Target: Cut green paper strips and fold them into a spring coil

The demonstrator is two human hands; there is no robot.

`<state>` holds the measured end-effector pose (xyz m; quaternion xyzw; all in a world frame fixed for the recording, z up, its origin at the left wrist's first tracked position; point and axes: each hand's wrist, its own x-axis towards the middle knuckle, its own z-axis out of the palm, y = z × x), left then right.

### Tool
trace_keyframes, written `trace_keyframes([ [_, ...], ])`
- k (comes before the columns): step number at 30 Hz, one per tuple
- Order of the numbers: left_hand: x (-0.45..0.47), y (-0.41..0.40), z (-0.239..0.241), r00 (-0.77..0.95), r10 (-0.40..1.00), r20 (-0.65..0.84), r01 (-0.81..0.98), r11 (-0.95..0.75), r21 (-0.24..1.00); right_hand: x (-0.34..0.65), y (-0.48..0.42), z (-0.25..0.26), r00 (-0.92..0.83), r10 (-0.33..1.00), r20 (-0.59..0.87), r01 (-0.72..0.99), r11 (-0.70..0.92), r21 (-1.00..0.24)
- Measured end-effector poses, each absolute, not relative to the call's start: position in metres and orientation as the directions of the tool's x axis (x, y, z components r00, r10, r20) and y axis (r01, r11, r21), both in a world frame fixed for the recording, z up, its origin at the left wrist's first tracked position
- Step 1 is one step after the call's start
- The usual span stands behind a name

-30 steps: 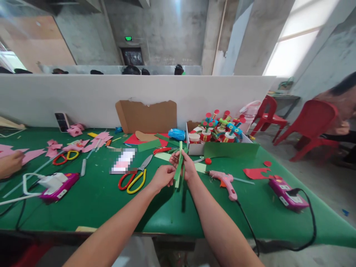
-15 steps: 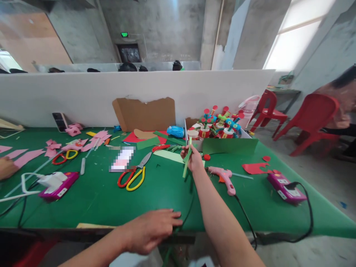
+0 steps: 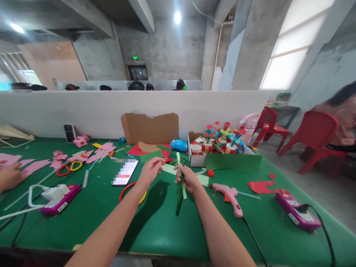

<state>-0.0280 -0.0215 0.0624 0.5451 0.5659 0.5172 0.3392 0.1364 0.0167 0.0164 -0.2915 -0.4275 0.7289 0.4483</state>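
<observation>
My right hand (image 3: 187,177) is closed around light and dark green paper strips (image 3: 184,190), which stand almost upright above the green table. To its left, my left hand (image 3: 151,170) hovers with loosely bent fingers, a short gap from the strips, and nothing shows in it. Scissors (image 3: 125,192) with red and yellow handles lie under my left forearm, partly hidden. Behind my hands lies a pale green paper piece (image 3: 169,169). A pink glue gun (image 3: 228,194) rests on its side right of my right hand.
A box of finished spring-necked figures (image 3: 198,160) stands at the back right. A phone (image 3: 126,173) lies left of my hands. Purple power strips (image 3: 297,212) sit on both sides. At far left, another person's hand (image 3: 9,176) touches pink paper.
My left hand has risen from the table's front edge to beside my right hand, covering part of the scissors. My right hand still holds the strips. The view has tilted up.
</observation>
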Motion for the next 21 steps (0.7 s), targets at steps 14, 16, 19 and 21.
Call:
trace_keyframes([
  [14,-0.006,0.025,0.001,-0.091,0.994,0.064,-0.314,-0.089,0.945,0.128,0.021,-0.005,-0.458,0.878,-0.14,-0.092,-0.204,-0.975],
  [16,-0.011,0.025,-0.001,-0.144,0.988,0.059,-0.314,-0.102,0.944,0.128,0.022,-0.008,-0.443,0.882,-0.158,-0.069,-0.209,-0.975],
  [19,-0.015,0.026,0.002,-0.232,0.971,0.055,-0.372,-0.141,0.918,0.129,0.028,-0.012,-0.394,0.902,-0.173,-0.082,-0.222,-0.972],
  [21,-0.016,0.026,0.006,-0.264,0.964,0.039,-0.441,-0.157,0.883,0.129,0.035,-0.012,-0.371,0.904,-0.214,-0.083,-0.262,-0.962],
])
